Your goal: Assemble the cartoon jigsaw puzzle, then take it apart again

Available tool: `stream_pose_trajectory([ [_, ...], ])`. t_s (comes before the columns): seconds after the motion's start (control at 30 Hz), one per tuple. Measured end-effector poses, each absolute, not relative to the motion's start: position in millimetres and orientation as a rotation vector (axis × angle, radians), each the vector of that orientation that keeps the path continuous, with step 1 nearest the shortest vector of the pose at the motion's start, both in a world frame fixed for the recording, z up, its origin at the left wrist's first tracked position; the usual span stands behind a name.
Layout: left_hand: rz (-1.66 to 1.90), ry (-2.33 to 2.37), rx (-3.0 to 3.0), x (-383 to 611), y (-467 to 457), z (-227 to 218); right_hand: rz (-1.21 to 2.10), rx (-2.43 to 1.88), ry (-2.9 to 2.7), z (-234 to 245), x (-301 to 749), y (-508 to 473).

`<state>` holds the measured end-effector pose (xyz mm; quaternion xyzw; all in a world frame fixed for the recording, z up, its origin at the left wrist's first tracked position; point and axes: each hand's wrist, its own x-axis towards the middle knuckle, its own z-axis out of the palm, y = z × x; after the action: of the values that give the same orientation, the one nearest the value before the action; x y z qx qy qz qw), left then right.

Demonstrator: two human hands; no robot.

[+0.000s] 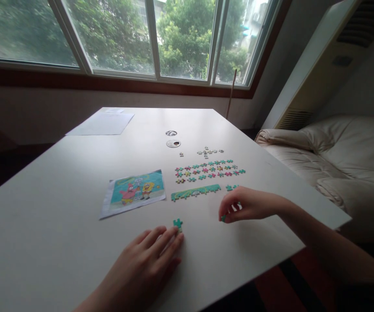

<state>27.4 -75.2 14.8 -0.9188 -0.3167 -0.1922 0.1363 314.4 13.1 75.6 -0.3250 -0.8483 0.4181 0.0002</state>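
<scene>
Head view: a white table (60,208) under a window.
Left hand (148,260): lies flat, palm down, fingers stretched out; it grips nothing, and its fingertips touch a green piece (178,224).
Right hand (245,206): fingers curled, pinching a small piece (222,218) against the table; the fingers hide most of it.
Strip (195,192): joined green pieces, just beyond the hands.
Loose pieces (209,170): in rows behind the strip.
Picture (135,192): flat, left of the strip.
Discs (173,143): two, further back.
Paper (101,124): far left corner.
Cushions (343,151): right of the table.
</scene>
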Motion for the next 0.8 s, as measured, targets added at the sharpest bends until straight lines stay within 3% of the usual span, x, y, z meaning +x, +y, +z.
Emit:
stream_pose_trajectory([
  [0.2, -0.566, -0.863, -2.683, 27, -75, 16, 1.230, -1.026, -2.442, 59, 259, 18],
  [0.37, -0.541, -0.821, -2.696, 28, -76, 20, 1.378, -1.054, -2.234, 43, 229, 21],
  [0.8, -0.574, -0.859, -2.732, 28, -76, 20, 1.138, -1.029, -2.379, 30, 213, 23],
])
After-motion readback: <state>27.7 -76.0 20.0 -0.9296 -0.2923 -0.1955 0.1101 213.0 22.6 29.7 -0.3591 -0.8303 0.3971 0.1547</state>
